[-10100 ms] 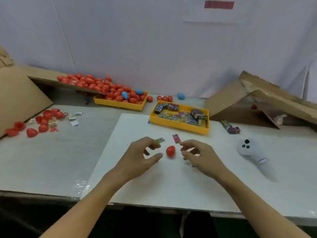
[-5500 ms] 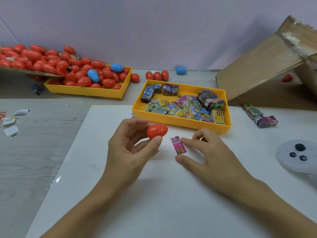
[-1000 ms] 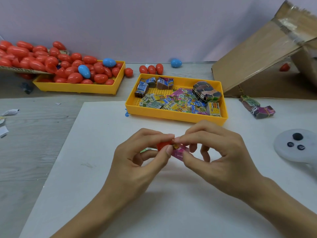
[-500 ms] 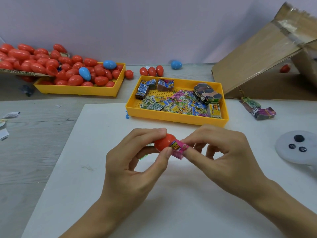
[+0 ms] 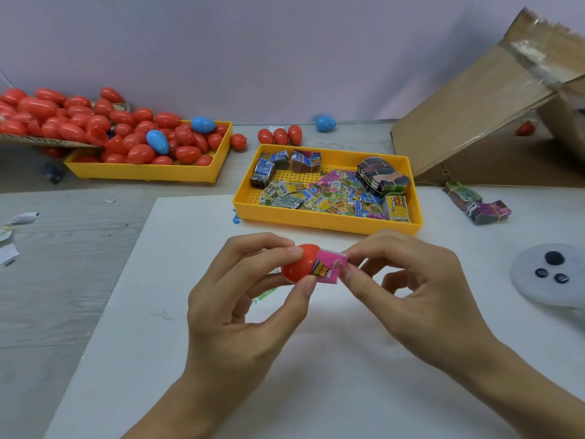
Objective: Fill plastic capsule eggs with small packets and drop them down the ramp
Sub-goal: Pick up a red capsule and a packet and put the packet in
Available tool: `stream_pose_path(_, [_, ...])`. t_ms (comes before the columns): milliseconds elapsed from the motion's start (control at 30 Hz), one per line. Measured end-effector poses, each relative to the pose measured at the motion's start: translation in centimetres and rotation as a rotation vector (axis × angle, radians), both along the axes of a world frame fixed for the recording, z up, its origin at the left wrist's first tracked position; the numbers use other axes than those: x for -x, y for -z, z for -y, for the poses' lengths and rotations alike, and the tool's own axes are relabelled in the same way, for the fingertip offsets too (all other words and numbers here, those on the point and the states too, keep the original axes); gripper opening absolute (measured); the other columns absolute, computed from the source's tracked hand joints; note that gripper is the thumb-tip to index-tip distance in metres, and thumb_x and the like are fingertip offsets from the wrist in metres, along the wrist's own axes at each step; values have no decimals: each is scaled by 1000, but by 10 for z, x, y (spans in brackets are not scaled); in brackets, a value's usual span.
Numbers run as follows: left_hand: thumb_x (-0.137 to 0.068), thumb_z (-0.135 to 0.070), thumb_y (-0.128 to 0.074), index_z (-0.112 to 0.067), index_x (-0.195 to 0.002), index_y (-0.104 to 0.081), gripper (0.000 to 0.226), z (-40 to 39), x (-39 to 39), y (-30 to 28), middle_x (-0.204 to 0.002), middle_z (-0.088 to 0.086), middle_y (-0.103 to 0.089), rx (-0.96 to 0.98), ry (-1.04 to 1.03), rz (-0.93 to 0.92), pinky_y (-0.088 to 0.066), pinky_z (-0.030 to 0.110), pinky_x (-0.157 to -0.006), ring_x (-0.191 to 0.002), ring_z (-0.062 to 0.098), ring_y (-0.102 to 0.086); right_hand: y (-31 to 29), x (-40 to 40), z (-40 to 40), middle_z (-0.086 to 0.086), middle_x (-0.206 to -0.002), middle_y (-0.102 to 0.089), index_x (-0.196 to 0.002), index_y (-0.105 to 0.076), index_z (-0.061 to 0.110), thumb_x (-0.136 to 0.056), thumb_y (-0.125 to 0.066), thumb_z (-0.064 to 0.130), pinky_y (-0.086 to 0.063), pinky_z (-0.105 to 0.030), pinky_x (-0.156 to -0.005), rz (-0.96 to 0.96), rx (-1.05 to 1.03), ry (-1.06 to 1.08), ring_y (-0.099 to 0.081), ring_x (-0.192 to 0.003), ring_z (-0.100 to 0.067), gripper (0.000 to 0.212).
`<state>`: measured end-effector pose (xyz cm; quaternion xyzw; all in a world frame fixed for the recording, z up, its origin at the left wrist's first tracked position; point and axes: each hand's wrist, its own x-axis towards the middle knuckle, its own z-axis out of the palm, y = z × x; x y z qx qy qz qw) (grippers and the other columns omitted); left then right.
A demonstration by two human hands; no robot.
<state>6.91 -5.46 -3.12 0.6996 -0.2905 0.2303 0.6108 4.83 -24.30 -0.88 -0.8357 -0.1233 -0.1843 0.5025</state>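
Note:
My left hand (image 5: 240, 312) pinches a red capsule egg half (image 5: 297, 264) between thumb and fingers, above the white board (image 5: 158, 343). A pink packet (image 5: 330, 267) sticks partway out of the egg's open right side, and my right hand (image 5: 408, 289) grips the packet's outer end with thumb and forefinger. A green packet (image 5: 265, 293) lies on the board under my left hand, mostly hidden. The cardboard ramp (image 5: 474, 115) rises at the right.
A yellow tray (image 5: 326, 221) of small packets sits just beyond my hands. Another yellow tray (image 5: 145, 175) heaped with red and blue eggs is at the back left. Three red eggs (image 5: 280, 136) and a blue egg (image 5: 325, 123) lie loose. A white controller (image 5: 544, 280) rests at right, and packet bundles (image 5: 474, 205) lie near it.
Earlier my left hand held the closed egg and my right hand touched the pink packet on the board. Now the egg half is open and the packet is pushed partway in.

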Motion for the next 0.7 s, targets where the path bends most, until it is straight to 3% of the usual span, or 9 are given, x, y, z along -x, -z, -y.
stream_pose_path(433, [-79, -11, -77, -15, -109, -66, 32, -2, -1, -1, -110, 4, -61, -77, 35, 62, -59, 30, -79, -102, 27, -66, -4, 3, -2, 15, -84, -70, -85, -75, 31, -80, -68, 27, -50, -34, -47, -188, -86, 20, -67, -77, -11, 10])
stream_pose_path(600, [-80, -10, -77, -14, -107, -66, 30, -2, -1, -1, -110, 3, -61, -97, 5, 100, -59, 36, -78, -100, 31, -67, -6, -1, 1, 3, -87, -74, -92, -79, 28, -79, -52, 15, -47, -27, -46, -395, -326, -159, -64, -74, -11, 32])
stream_pose_path(700, [-81, -10, -78, -14, -108, -66, 30, -3, 0, -1, -111, 2, -61, -119, -15, 132, -59, 40, -76, -101, 30, -67, -7, -4, 0, -1, -88, -74, -91, -80, 23, -84, -51, 21, -47, -26, -46, -459, -416, -192, -63, -78, -12, 30])
